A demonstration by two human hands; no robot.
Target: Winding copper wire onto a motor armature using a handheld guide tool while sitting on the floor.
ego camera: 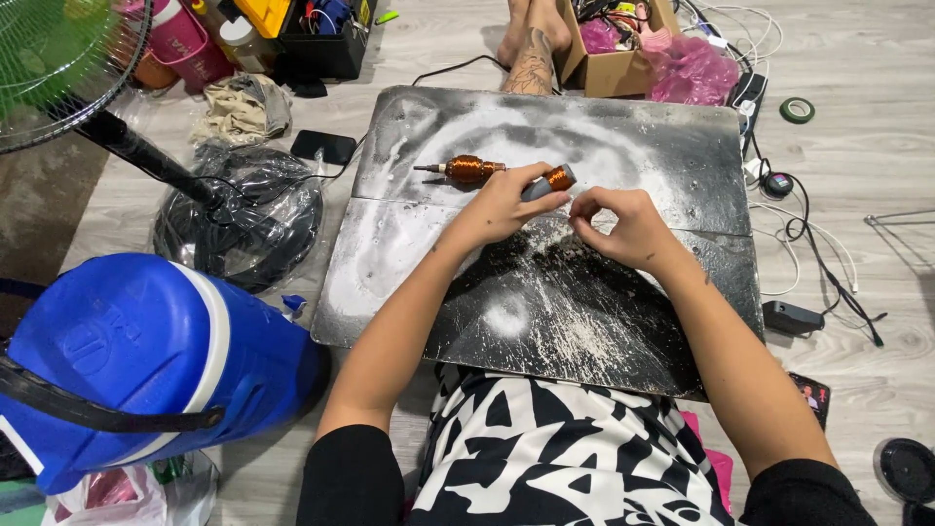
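Observation:
My left hand grips a grey rod wound with copper wire above a black board dusted with white powder. My right hand is beside it, fingers pinched together near the rod's copper end, seemingly on a thin wire too fine to make out. A second copper coil on a shaft lies on the board just behind my left hand.
A blue water cooler stands at the left, with a fan base and fan head beyond. A cardboard box, another person's feet, a tape roll and cables lie around the board.

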